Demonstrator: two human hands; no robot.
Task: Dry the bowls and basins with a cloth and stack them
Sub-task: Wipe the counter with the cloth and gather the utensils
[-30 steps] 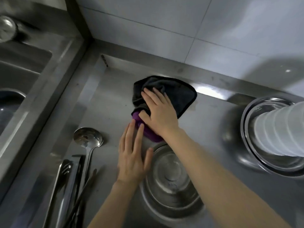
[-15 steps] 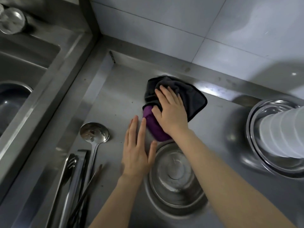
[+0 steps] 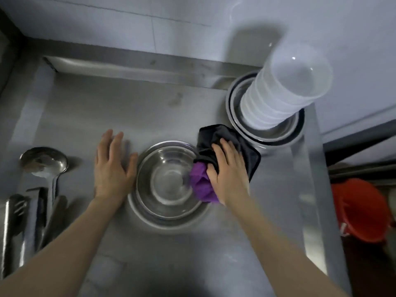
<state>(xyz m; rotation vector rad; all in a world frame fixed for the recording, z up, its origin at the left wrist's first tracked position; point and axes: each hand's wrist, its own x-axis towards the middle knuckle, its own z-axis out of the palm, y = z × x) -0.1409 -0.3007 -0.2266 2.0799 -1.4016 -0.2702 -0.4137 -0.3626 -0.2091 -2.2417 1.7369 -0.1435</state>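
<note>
A steel basin (image 3: 169, 183) sits upright on the steel counter, nested in a wider one whose rim shows beneath it. My left hand (image 3: 112, 168) lies flat on the counter against the basin's left rim, fingers straight. My right hand (image 3: 229, 174) presses a black and purple cloth (image 3: 216, 151) flat at the basin's right rim; the purple part hangs over the rim. At the back right stands a tall stack of white plastic bowls (image 3: 285, 91) inside nested steel basins (image 3: 237, 116).
A steel ladle (image 3: 44, 163), tongs (image 3: 12, 224) and other utensils lie at the left of the counter (image 3: 107, 108). A tiled wall runs along the back. The counter's right edge (image 3: 315, 189) drops to a red bucket (image 3: 362, 211) below.
My right hand has swept the cloth from behind the basin to its right side. My left hand stays beside the basin's left rim. The camera has swung right, bringing the bowl stack into full view.
</note>
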